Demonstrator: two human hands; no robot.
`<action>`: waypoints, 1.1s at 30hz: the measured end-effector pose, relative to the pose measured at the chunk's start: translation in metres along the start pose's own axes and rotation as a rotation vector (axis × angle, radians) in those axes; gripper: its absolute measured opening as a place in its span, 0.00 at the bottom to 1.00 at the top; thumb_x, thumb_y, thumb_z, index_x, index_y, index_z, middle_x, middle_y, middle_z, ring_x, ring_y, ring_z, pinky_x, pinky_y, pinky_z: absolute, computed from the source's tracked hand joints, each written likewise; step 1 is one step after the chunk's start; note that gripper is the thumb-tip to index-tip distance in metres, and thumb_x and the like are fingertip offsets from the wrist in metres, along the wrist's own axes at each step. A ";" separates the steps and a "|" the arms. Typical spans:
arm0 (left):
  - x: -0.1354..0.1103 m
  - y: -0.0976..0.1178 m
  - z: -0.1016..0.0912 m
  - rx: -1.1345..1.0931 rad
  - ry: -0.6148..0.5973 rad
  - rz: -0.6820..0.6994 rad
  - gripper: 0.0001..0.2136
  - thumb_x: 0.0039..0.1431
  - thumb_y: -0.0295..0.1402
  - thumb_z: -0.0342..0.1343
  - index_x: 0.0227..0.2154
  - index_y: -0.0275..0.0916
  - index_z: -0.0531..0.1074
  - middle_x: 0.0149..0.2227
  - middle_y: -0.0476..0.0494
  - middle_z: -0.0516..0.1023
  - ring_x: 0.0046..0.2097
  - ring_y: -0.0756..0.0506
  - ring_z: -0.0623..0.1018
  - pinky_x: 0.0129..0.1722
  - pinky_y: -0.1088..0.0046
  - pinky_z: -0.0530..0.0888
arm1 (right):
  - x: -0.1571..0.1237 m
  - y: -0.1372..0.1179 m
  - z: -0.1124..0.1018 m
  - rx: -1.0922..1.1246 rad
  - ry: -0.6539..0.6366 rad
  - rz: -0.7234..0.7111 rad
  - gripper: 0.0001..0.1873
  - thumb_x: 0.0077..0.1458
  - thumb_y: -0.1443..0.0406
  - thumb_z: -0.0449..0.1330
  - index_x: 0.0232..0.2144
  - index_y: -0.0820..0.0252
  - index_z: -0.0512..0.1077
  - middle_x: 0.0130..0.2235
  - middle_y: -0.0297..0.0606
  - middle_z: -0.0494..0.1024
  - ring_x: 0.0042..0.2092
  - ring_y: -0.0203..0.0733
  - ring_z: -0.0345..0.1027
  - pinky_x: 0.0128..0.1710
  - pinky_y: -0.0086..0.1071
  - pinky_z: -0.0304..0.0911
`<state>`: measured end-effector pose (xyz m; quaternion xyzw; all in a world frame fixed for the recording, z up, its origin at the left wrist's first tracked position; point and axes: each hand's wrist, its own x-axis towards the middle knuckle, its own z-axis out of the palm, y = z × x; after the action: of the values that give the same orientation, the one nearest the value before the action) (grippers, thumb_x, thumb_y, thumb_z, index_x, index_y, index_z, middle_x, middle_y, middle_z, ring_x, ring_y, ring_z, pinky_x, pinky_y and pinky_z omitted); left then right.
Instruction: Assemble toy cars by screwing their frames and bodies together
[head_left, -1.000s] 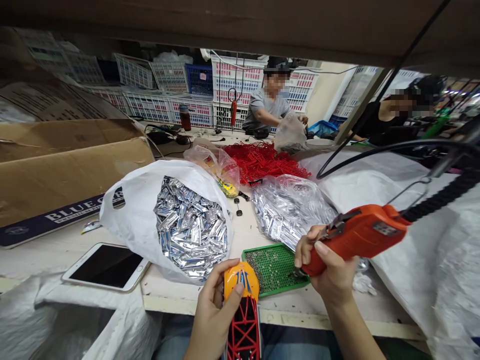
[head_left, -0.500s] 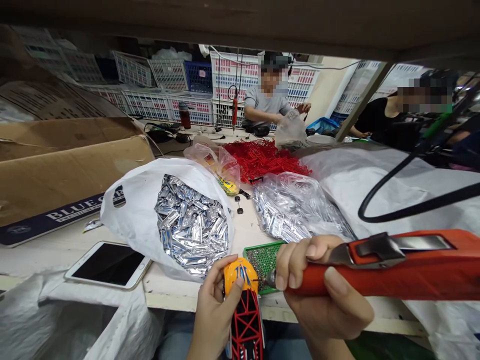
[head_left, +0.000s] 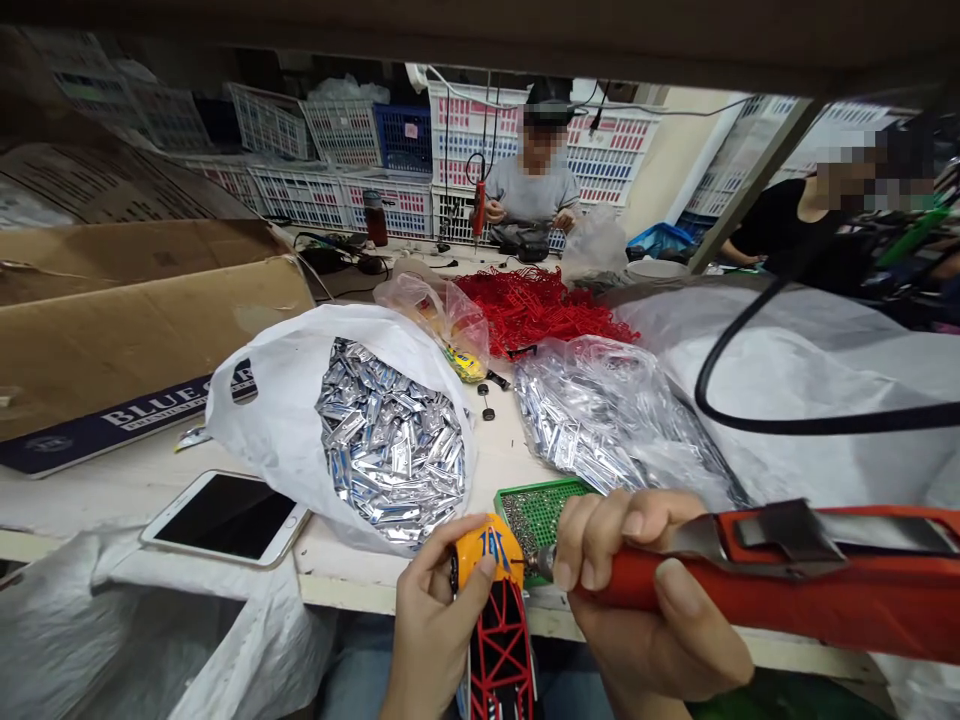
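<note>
A toy car [head_left: 491, 555] with an orange front and a red lattice frame is held in my left hand [head_left: 442, 610], thumb on top and fingers round its far side. My right hand [head_left: 637, 590] is wrapped round a red electric screwdriver [head_left: 720, 590] lying nearly level. Its tip points left and meets the right side of the car's orange part; whether a screw sits there is too small to tell. Just behind the tip is a green tray [head_left: 544, 515] of small screws, partly hidden by my right fingers.
A white bag [head_left: 262, 380] of silvery parts and a clear bag [head_left: 600, 420] of similar parts lie ahead. Red frames [head_left: 525, 310] are heaped behind them. A phone [head_left: 225, 518] and a cardboard box [head_left: 150, 330] are left. A co-worker [head_left: 532, 180] sits opposite; a shelf hangs overhead.
My view has shifted slightly. The screwdriver's rear end has dipped a little while its tip stays against the car. Across the table, the co-worker's hands have moved lower.
</note>
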<state>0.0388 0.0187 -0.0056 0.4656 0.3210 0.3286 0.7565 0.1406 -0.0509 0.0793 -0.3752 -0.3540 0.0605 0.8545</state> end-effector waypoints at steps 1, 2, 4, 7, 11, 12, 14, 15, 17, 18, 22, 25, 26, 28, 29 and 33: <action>0.002 -0.003 -0.004 0.023 -0.010 0.001 0.17 0.49 0.44 0.73 0.37 0.40 0.82 0.40 0.44 0.85 0.45 0.44 0.82 0.48 0.75 0.76 | -0.001 0.001 -0.001 0.005 0.004 -0.008 0.09 0.60 0.57 0.63 0.33 0.55 0.71 0.20 0.28 0.68 0.19 0.37 0.63 0.23 0.31 0.59; 0.003 -0.006 -0.006 0.041 -0.018 0.002 0.16 0.49 0.44 0.72 0.36 0.40 0.82 0.39 0.44 0.85 0.44 0.44 0.82 0.47 0.75 0.77 | -0.002 0.002 -0.001 0.012 0.010 -0.011 0.09 0.60 0.57 0.63 0.33 0.55 0.71 0.20 0.28 0.68 0.19 0.38 0.63 0.23 0.32 0.59; 0.005 -0.008 -0.009 0.062 -0.038 -0.003 0.15 0.50 0.44 0.72 0.36 0.40 0.82 0.39 0.43 0.85 0.43 0.44 0.82 0.45 0.75 0.77 | -0.001 0.004 -0.002 0.026 0.014 0.001 0.09 0.60 0.57 0.63 0.33 0.54 0.71 0.20 0.29 0.68 0.19 0.38 0.63 0.22 0.32 0.60; 0.003 -0.004 -0.004 0.051 -0.028 0.004 0.16 0.49 0.45 0.72 0.37 0.41 0.83 0.42 0.43 0.86 0.45 0.44 0.83 0.47 0.76 0.78 | 0.007 0.001 -0.004 0.059 -0.002 0.034 0.08 0.59 0.57 0.63 0.33 0.55 0.72 0.19 0.29 0.68 0.17 0.38 0.62 0.20 0.31 0.60; -0.003 0.006 0.007 0.005 0.022 -0.007 0.24 0.48 0.46 0.72 0.48 0.43 0.80 0.48 0.44 0.84 0.49 0.43 0.82 0.49 0.75 0.78 | 0.021 -0.009 -0.016 0.037 0.001 0.056 0.09 0.57 0.58 0.65 0.33 0.56 0.75 0.18 0.30 0.68 0.17 0.38 0.61 0.17 0.29 0.60; -0.004 0.007 0.009 0.000 0.015 -0.023 0.27 0.48 0.46 0.72 0.51 0.43 0.78 0.50 0.43 0.84 0.49 0.43 0.82 0.48 0.74 0.79 | 0.024 -0.011 -0.022 -0.001 0.017 0.046 0.09 0.56 0.58 0.66 0.33 0.57 0.75 0.17 0.30 0.68 0.17 0.38 0.61 0.17 0.29 0.60; -0.004 0.008 0.009 -0.001 0.005 -0.050 0.30 0.49 0.46 0.71 0.54 0.42 0.77 0.52 0.41 0.83 0.50 0.42 0.82 0.49 0.73 0.79 | 0.027 -0.013 -0.036 -0.091 0.060 0.016 0.08 0.55 0.59 0.67 0.32 0.57 0.75 0.17 0.30 0.68 0.17 0.38 0.62 0.16 0.29 0.60; -0.004 0.007 0.009 0.002 0.003 -0.054 0.29 0.49 0.47 0.71 0.53 0.42 0.77 0.53 0.40 0.82 0.51 0.42 0.82 0.51 0.72 0.79 | 0.028 -0.012 -0.044 -0.130 0.081 0.008 0.08 0.54 0.59 0.67 0.32 0.57 0.75 0.17 0.30 0.67 0.17 0.38 0.62 0.16 0.28 0.60; -0.004 0.006 0.007 0.017 0.005 -0.044 0.26 0.49 0.47 0.71 0.49 0.42 0.79 0.53 0.41 0.83 0.52 0.41 0.82 0.52 0.72 0.78 | 0.028 -0.008 -0.057 -0.183 0.113 0.003 0.07 0.53 0.60 0.65 0.31 0.58 0.74 0.16 0.30 0.67 0.17 0.38 0.62 0.16 0.28 0.59; -0.003 0.006 0.007 0.028 0.004 -0.037 0.24 0.49 0.47 0.71 0.48 0.42 0.80 0.52 0.41 0.83 0.51 0.42 0.82 0.51 0.73 0.78 | 0.028 -0.006 -0.062 -0.199 0.124 0.001 0.07 0.53 0.61 0.65 0.31 0.58 0.74 0.16 0.30 0.67 0.17 0.38 0.62 0.16 0.28 0.59; -0.003 0.006 0.006 0.055 0.013 -0.020 0.21 0.49 0.48 0.71 0.45 0.45 0.81 0.49 0.45 0.84 0.49 0.43 0.82 0.49 0.75 0.78 | 0.025 0.003 -0.071 -0.201 0.134 0.009 0.05 0.52 0.62 0.63 0.31 0.57 0.74 0.16 0.29 0.67 0.16 0.38 0.61 0.16 0.28 0.59; -0.003 0.007 0.006 0.076 0.013 -0.021 0.21 0.49 0.48 0.70 0.44 0.45 0.81 0.49 0.45 0.83 0.49 0.43 0.82 0.49 0.74 0.78 | 0.023 0.005 -0.070 -0.190 0.133 0.031 0.04 0.52 0.62 0.63 0.31 0.57 0.74 0.16 0.29 0.67 0.16 0.38 0.60 0.16 0.28 0.58; -0.003 0.008 0.006 0.082 0.010 -0.020 0.21 0.49 0.48 0.70 0.44 0.45 0.81 0.48 0.44 0.83 0.48 0.42 0.82 0.49 0.73 0.78 | 0.022 0.006 -0.069 -0.187 0.129 0.035 0.05 0.52 0.62 0.63 0.31 0.57 0.74 0.16 0.29 0.67 0.16 0.38 0.60 0.16 0.28 0.58; -0.003 0.008 0.006 0.086 0.002 -0.023 0.21 0.49 0.48 0.69 0.44 0.45 0.80 0.48 0.44 0.83 0.48 0.41 0.81 0.49 0.71 0.78 | 0.021 0.006 -0.069 -0.186 0.119 0.043 0.05 0.52 0.62 0.63 0.31 0.57 0.74 0.16 0.29 0.66 0.16 0.38 0.60 0.16 0.28 0.58; -0.003 0.009 0.006 0.088 -0.003 -0.024 0.21 0.50 0.48 0.69 0.44 0.44 0.80 0.48 0.44 0.83 0.47 0.41 0.81 0.48 0.71 0.78 | 0.021 0.006 -0.068 -0.186 0.115 0.044 0.05 0.52 0.62 0.63 0.31 0.57 0.74 0.16 0.29 0.66 0.16 0.38 0.60 0.16 0.28 0.57; -0.003 0.009 0.005 0.105 -0.016 -0.005 0.20 0.51 0.47 0.68 0.44 0.44 0.79 0.47 0.45 0.82 0.47 0.41 0.81 0.48 0.71 0.77 | 0.020 0.008 -0.069 -0.188 0.121 0.036 0.05 0.52 0.62 0.64 0.31 0.57 0.74 0.16 0.29 0.67 0.16 0.37 0.60 0.16 0.27 0.58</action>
<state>0.0390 0.0173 0.0045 0.5065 0.3330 0.3055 0.7343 0.2010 -0.0791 0.0527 -0.4629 -0.2993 0.0197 0.8341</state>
